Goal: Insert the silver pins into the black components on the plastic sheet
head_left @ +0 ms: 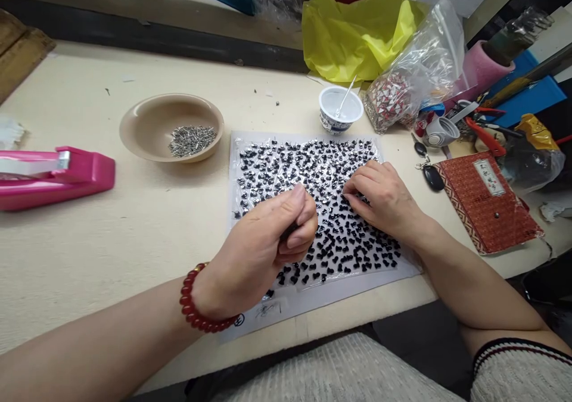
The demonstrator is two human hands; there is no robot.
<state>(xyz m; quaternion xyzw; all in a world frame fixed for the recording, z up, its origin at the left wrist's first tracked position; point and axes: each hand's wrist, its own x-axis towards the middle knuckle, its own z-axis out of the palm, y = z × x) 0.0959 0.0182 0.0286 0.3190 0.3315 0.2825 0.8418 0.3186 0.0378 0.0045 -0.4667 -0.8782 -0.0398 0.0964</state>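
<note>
The black pieces lie spread on a white sheet on the counter, beneath the left hand, whose grip is curled closed, and around the right hand's fingertips; whether this grip pinches one, I cannot tell.

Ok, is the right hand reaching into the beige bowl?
No, the right hand is over the small black pieces on the white sheet, well apart from the beige bowl.

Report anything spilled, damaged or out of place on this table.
One minor thing: a small dark speck lies loose on the table, beyond the sheet bearing the black pieces. It looks stray, being apart from them. Nothing appears clearly spilled or damaged.
</note>
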